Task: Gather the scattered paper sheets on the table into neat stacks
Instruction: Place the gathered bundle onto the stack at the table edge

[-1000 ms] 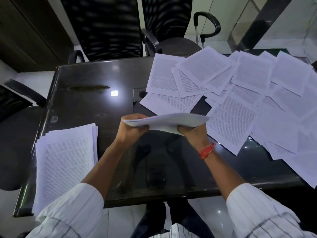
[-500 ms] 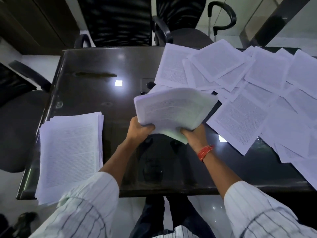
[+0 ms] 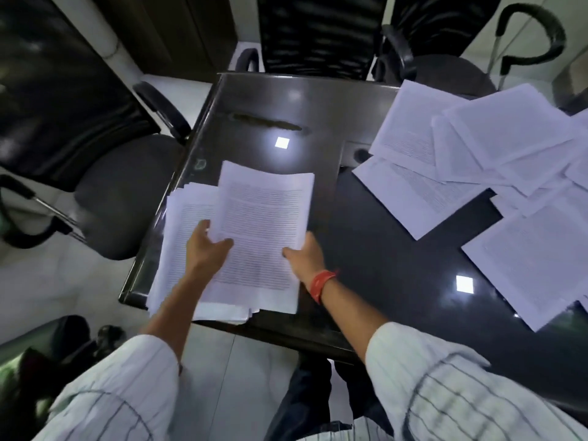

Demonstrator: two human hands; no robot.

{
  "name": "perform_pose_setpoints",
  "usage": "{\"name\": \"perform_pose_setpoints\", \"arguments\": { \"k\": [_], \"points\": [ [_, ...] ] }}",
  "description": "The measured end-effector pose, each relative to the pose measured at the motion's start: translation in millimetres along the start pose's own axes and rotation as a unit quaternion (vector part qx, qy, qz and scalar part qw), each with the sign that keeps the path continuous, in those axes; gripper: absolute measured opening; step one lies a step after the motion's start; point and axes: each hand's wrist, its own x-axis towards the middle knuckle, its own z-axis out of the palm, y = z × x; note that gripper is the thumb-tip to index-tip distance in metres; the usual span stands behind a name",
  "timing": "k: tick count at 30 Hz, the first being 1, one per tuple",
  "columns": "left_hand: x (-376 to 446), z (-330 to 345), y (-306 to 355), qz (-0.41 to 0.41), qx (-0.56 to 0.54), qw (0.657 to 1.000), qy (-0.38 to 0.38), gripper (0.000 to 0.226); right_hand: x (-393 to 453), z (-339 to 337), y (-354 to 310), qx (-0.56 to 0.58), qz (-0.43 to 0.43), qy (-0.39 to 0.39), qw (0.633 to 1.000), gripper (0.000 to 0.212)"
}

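Note:
A bundle of printed sheets (image 3: 264,224) lies tilted over the paper stack (image 3: 183,237) at the left end of the dark glossy table (image 3: 366,249). My left hand (image 3: 206,246) grips the bundle's left edge, thumb on top of the page. My right hand (image 3: 305,256), with a red band at the wrist, holds the bundle's right edge. The bundle overhangs the stack toward the right. Several scattered paper sheets (image 3: 496,173) overlap across the right half of the table.
Black office chairs stand round the table: one (image 3: 105,173) at the left, two (image 3: 321,33) at the far side. The stack reaches the table's near left corner. Ceiling lights glare off the tabletop.
Both hands carried the bundle from the table's middle leftward and lowered it onto the left stack. The camera view swung left with them.

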Motion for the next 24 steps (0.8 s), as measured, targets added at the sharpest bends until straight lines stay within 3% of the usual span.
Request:
{"name": "perform_pose_setpoints", "arguments": {
  "k": [3, 6, 9, 12, 14, 16, 20, 24],
  "points": [
    [8, -37, -27, -0.033, 0.034, 0.997, 0.054, 0.045, -1, 44, -13, -0.052, -0.006, -0.077, 0.996, 0.037],
    [16, -51, -46, -0.067, 0.069, 0.994, 0.046, 0.048, 6, 66, -16, -0.125, 0.003, -0.115, 0.985, 0.04],
    [25, -47, -53, -0.099, 0.136, 0.986, 0.013, 0.058, 11, 65, -13, -0.198, 0.009, -0.151, 0.968, 0.042],
    [29, -31, -42, -0.126, 0.245, 0.96, 0.043, 0.073, 14, 40, -12, -0.235, 0.002, -0.153, 0.96, 0.044],
    [32, -11, -22, -0.078, 0.253, 0.962, 0.069, 0.079, 24, 10, -13, -0.251, -0.002, -0.121, 0.96, 0.048],
    [34, 16, 11, 0.006, 0.2, 0.979, 0.043, 0.079, 34, -36, -15, -0.257, -0.001, -0.058, 0.965, 0.05],
    [33, 85, 83, 0.097, 0.051, 0.986, -0.128, 0.059, 46, -138, -10, -0.277, 0.022, 0.082, 0.957, 0.052],
    [9, 162, 147, 0.142, 0.063, 0.951, -0.268, 0.051, 41, -246, 16, -0.237, 0.086, 0.195, 0.948, 0.056]
  ]
}}
